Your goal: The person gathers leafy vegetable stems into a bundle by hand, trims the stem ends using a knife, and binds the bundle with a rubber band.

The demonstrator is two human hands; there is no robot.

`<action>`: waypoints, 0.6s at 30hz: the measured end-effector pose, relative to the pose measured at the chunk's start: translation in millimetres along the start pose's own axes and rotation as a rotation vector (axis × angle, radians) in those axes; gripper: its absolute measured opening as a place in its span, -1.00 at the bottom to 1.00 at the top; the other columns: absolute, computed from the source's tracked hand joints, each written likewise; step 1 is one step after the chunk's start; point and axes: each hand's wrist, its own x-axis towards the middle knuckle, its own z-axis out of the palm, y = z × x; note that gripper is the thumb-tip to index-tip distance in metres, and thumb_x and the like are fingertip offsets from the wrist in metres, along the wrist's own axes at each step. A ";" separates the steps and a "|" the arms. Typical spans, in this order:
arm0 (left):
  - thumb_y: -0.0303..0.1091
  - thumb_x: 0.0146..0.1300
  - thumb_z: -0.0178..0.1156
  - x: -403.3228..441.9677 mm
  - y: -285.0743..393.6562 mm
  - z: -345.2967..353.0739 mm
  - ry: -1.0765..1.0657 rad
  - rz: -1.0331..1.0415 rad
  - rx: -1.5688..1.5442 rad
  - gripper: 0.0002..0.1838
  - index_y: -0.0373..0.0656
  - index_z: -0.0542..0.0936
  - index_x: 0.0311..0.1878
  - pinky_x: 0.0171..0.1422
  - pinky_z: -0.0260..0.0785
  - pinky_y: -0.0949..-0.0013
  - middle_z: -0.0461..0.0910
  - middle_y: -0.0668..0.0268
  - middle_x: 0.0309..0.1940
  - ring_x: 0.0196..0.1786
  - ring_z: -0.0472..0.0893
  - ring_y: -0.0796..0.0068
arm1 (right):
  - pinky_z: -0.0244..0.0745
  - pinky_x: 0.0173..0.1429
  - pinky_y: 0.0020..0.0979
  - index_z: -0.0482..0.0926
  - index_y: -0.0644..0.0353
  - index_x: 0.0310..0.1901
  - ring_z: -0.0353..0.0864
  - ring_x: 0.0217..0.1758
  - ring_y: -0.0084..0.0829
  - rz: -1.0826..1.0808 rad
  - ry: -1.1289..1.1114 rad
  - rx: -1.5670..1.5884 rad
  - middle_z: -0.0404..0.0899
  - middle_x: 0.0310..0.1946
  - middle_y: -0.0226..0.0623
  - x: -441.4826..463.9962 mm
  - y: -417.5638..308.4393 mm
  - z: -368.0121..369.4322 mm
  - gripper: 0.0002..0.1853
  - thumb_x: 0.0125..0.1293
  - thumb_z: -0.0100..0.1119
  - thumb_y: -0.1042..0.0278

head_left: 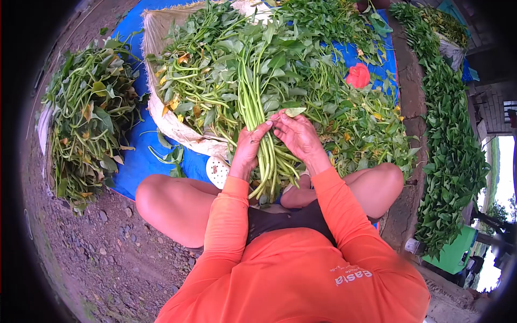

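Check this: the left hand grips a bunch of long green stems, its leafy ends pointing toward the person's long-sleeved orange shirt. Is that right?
Not quite: in the head view, the left hand grips the bunch of long green stems, but its leafy ends point away from the long-sleeved orange shirt.

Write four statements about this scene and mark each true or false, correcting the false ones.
1. The left hand grips a bunch of leafy stems. True.
2. The right hand holds the red item. False: a pale green leaf is at its fingers, and the red item lies apart.
3. Blue tarp shows beneath the greens. True.
4. The person's sleeves are blue. False: the sleeves are orange.
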 end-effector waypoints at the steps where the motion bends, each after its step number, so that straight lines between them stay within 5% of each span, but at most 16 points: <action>1: -0.28 0.39 0.49 -2.1 0.3 3.3 -0.032 -0.001 -0.017 -0.62 -0.29 0.74 0.16 -0.06 0.58 0.45 0.79 0.33 -0.10 -0.15 0.71 0.58 | 0.60 0.22 -0.30 0.70 0.03 0.07 0.74 0.11 -0.44 0.021 -0.011 0.010 0.79 0.01 -0.37 2.3 1.8 -8.5 -0.85 0.57 0.37 0.25; 8: -0.33 0.36 0.49 2.6 2.5 12.7 -0.007 -0.083 -0.057 -0.64 -0.27 0.75 0.15 -0.14 0.57 0.43 0.77 0.35 -0.13 -0.23 0.69 0.57 | 0.64 0.18 -0.35 0.68 0.13 0.08 0.73 0.01 -0.48 0.137 -0.125 -0.209 0.75 -0.12 -0.41 17.3 -31.2 -14.5 -0.80 0.57 0.38 0.26; 12: -0.34 0.32 0.50 11.0 4.1 14.1 0.005 -0.108 0.044 -0.69 -0.24 0.73 0.06 -0.17 0.56 0.41 0.73 0.38 -0.22 -0.28 0.67 0.56 | 0.72 0.00 -0.44 0.67 0.15 0.12 0.76 -0.12 -0.52 0.194 -0.118 -0.423 0.76 -0.13 -0.40 43.6 -54.6 -19.6 -0.76 0.57 0.38 0.25; 18: -0.35 0.25 0.53 19.4 3.3 23.7 0.104 -0.061 0.203 -0.69 -0.25 0.67 -0.03 -0.20 0.56 0.41 0.71 0.35 -0.29 -0.34 0.67 0.53 | 0.81 0.05 -0.39 0.64 0.32 0.19 0.83 -0.07 -0.41 -0.131 -0.009 -0.506 0.77 -0.06 -0.24 99.2 -125.8 5.6 -0.71 0.62 0.30 0.31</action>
